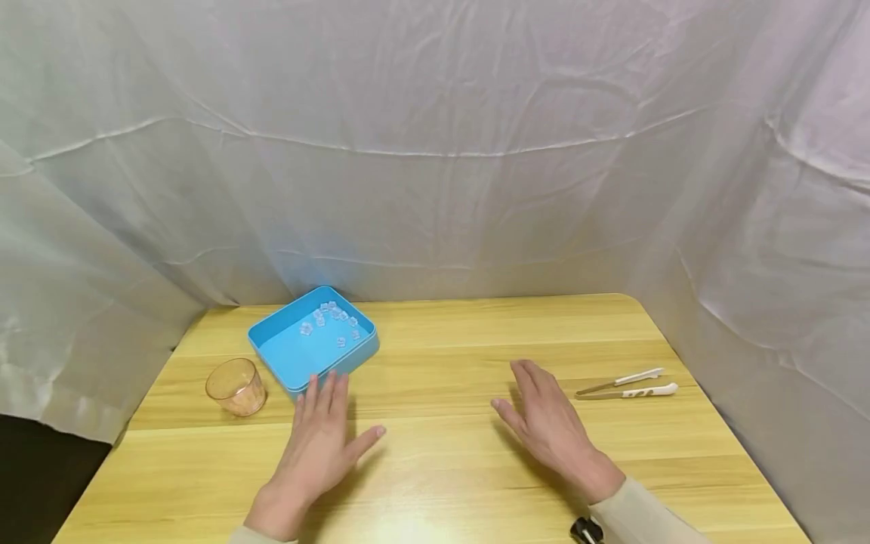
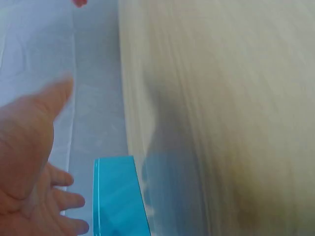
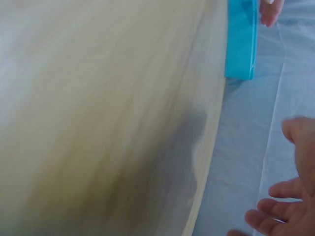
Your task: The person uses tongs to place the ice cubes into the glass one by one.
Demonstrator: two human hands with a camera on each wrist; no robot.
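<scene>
My left hand point(image 1: 316, 446) hovers over the table with fingers straight and thumb spread, its fingertips overlapping the near edge of a blue tray point(image 1: 272, 361) in the head view. Inside that tray lie several small clear cubes point(image 1: 331, 310), most of them toward its far side. Left of the tray stands an amber see-through cup point(image 1: 238, 389). Above the table's right half, my right hand point(image 1: 547, 423) is held with fingers extended and nothing in it. Beyond it to the right lies a pair of tongs point(image 1: 628, 387) with white handles, its arms spread and tips pointing left.
The wooden table point(image 1: 435, 355) has a rounded far right corner. A grey-white cloth point(image 1: 435, 189) hangs behind it and along both sides. A dark area point(image 1: 47, 476) shows at the lower left past the table edge.
</scene>
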